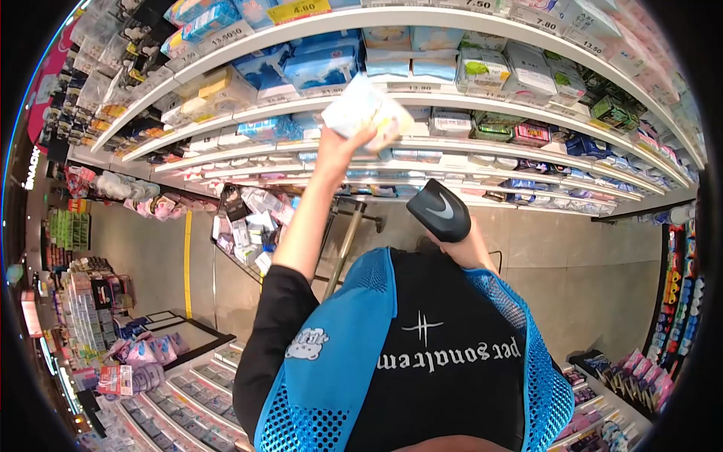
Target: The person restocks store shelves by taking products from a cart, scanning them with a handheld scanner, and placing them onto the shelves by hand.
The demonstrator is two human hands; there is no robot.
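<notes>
Near shelves [407,16], left hand [343,148] grips a pale pack [364,108], right hand [464,245] a black device [438,212].

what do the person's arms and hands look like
A black sleeve ends near the left elbow; the left hand has no glove. The right hand is mostly hidden, its wrist bare. A blue mesh-panelled vest sits over a black top.

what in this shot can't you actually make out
All in the head view:
Print on the package in the left hand: blurred and washed out.
Finger placement of the right hand: mostly hidden by the black device it holds.
Labels on the heaped packets: too small.
Top of the shelving: cut off by the upper edge.
</notes>
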